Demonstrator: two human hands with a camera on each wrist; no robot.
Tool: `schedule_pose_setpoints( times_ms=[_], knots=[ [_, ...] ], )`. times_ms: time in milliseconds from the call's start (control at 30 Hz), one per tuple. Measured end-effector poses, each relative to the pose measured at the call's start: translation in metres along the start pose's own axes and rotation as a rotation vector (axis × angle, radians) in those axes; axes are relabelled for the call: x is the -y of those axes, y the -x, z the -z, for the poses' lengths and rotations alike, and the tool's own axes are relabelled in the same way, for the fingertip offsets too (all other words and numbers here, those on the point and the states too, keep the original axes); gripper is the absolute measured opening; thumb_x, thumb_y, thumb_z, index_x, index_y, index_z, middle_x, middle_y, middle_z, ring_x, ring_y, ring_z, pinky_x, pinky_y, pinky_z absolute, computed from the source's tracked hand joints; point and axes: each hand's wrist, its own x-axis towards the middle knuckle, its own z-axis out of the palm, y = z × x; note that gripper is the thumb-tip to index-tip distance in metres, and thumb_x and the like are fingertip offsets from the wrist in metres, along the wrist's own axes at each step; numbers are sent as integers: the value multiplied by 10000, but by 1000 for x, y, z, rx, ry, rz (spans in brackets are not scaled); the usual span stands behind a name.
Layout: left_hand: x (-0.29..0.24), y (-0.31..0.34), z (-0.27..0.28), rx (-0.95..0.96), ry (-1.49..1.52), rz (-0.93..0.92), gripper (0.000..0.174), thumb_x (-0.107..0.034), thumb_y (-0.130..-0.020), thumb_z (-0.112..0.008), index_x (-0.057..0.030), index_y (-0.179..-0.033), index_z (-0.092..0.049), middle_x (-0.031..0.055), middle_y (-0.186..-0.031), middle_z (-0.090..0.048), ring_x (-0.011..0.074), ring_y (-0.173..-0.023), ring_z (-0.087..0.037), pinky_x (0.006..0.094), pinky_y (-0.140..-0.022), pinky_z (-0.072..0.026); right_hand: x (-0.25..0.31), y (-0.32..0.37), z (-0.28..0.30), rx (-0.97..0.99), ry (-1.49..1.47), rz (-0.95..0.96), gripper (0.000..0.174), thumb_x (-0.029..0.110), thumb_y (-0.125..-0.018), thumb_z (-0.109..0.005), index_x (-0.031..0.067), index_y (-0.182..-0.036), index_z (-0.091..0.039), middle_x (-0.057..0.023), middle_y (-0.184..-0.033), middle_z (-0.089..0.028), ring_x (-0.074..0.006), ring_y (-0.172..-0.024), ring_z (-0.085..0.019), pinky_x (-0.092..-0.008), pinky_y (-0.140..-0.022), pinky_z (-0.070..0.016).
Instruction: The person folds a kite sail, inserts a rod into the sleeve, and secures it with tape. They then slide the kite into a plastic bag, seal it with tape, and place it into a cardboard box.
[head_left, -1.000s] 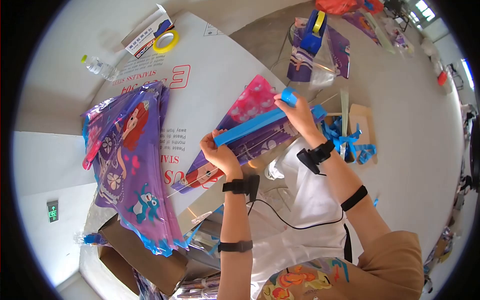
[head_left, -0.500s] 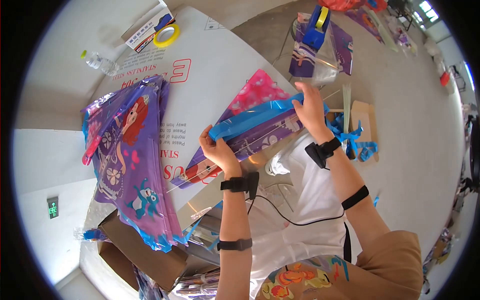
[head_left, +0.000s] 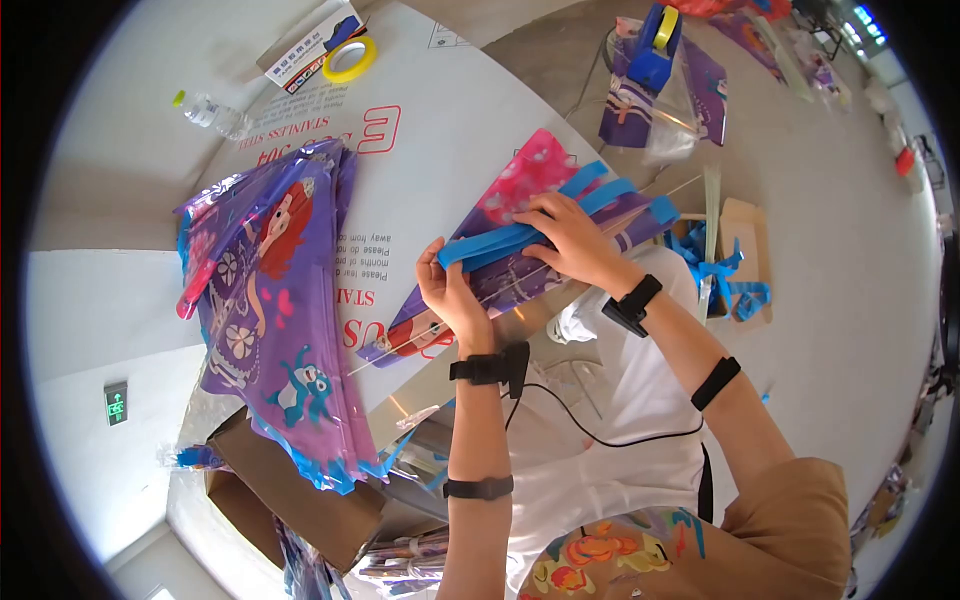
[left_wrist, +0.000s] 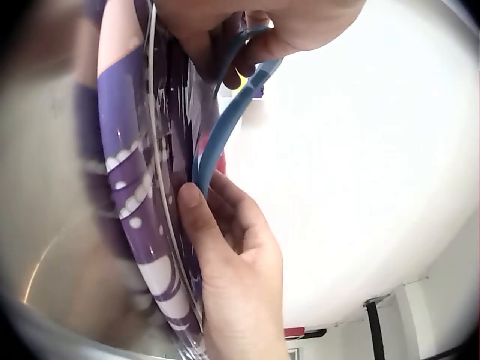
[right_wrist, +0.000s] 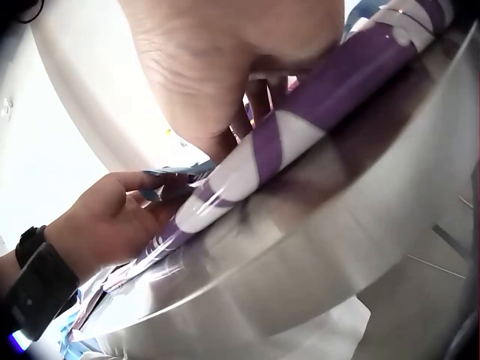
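A long blue plastic strip lies folded in several layers along a folded purple kite with thin rods, on the table. My left hand pinches the strip's left fold between thumb and fingers; the left wrist view shows the thumb pressing the strip beside the kite's rolled edge. My right hand reaches over the kite from the right, fingers curled on the strip's layers. Loose blue ends stick out beyond it. In the right wrist view the right palm hides most of the strip.
A pile of purple mermaid-print kites lies at the left. Yellow tape, a tape box and a bottle stand toward the back. On the right are a blue tape dispenser and an open carton with blue strips.
My right hand has moved left and down from the strip's far right end to its middle. The strip, stretched out before, now lies doubled into layers. My left hand keeps its end.
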Motion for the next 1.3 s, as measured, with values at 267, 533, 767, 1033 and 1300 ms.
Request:
schedule_pose_setpoints(
  times_ms=[267, 533, 767, 1033, 1300],
  knots=[
    [9, -5, 10, 214, -179, -268, 441, 96, -865, -510, 31, -1301, -483, 174, -1301, -566, 239, -1236, -539, 344, -1051, -424, -3, 5, -9, -89, -51, -6, 401, 138, -754, -791, 86, -1130, -659, -88, -1132, -567, -317, -1131, -519, -440, -999, -423],
    [-33, 4, 15, 35, -252, -383, 506, 83, -777, -440, 61, -1276, -519, 186, -1364, -543, 273, -1354, -448, 430, -1152, -327, -6, 7, -11, -133, -41, 9, 385, 146, -757, -789, 94, -1114, -653, -84, -1145, -568, -316, -1148, -515, -439, -1003, -421],
    [-25, 15, 32, 828, -1524, -841, 586, -209, -875, -637, 66, -1364, -470, 209, -1424, -490, 352, -1321, -468, 469, -1102, -382, -7, 7, -10, -91, 36, 52, 393, 177, -788, -769, 77, -1131, -605, -90, -1182, -568, -319, -1185, -518, -434, -1034, -409],
    [-25, 1, 46, 962, -1576, -938, 689, -240, -833, -606, 95, -1403, -410, 245, -1465, -435, 371, -1365, -421, 470, -1115, -374, -7, 5, 39, 268, 222, 242, 624, 290, -754, -787, 24, -1258, -532, -124, -1356, -528, -327, -1247, -501, -441, -1081, -387],
    [-26, -14, 51, 965, -1487, -925, 568, -166, -804, -619, 60, -1317, -528, 198, -1405, -521, 316, -1309, -493, 462, -1095, -393, -27, 12, 55, 355, 308, 302, 756, 285, -686, -825, 47, -1337, -522, -154, -1383, -511, -330, -1298, -466, -440, -1120, -355]
  ],
)
